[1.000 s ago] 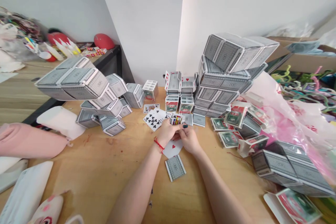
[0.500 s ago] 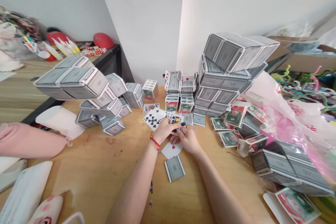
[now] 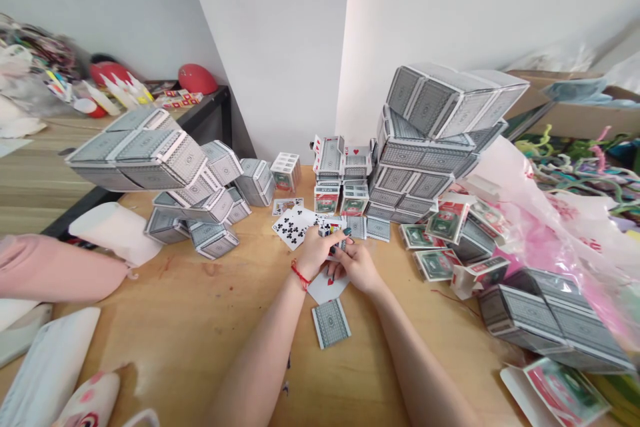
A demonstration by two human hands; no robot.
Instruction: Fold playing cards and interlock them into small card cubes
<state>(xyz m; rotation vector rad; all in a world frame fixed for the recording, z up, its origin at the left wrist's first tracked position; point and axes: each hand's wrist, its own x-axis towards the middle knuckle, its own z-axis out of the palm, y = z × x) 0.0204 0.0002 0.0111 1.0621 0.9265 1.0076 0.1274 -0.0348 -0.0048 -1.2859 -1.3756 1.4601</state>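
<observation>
My left hand [image 3: 323, 245] and my right hand [image 3: 359, 265] meet over the middle of the table. Between them is a playing card [image 3: 332, 227], a jack, gripped at its edges by both; the fingers partly cover it. Beneath the hands lies a heart card [image 3: 329, 287], face up. Closer to me rests a grey-backed card [image 3: 332, 323] with its side edges folded. Spread just beyond my left hand are several club cards [image 3: 294, 227]. A few grey-backed cards [image 3: 379, 228] lie beyond my right hand.
Stacked card blocks stand as a left tower [image 3: 165, 153] and a taller right tower [image 3: 425, 153]. Card boxes [image 3: 440, 263] and a pink plastic bag [image 3: 555, 240] lie at the right. A pink roll [image 3: 60, 267] sits at the left. Behind rises a wall [image 3: 280, 47].
My left hand has shifted slightly right, and the fingers of both hands have moved a little on the jack card. The surrounding cards and towers look the same.
</observation>
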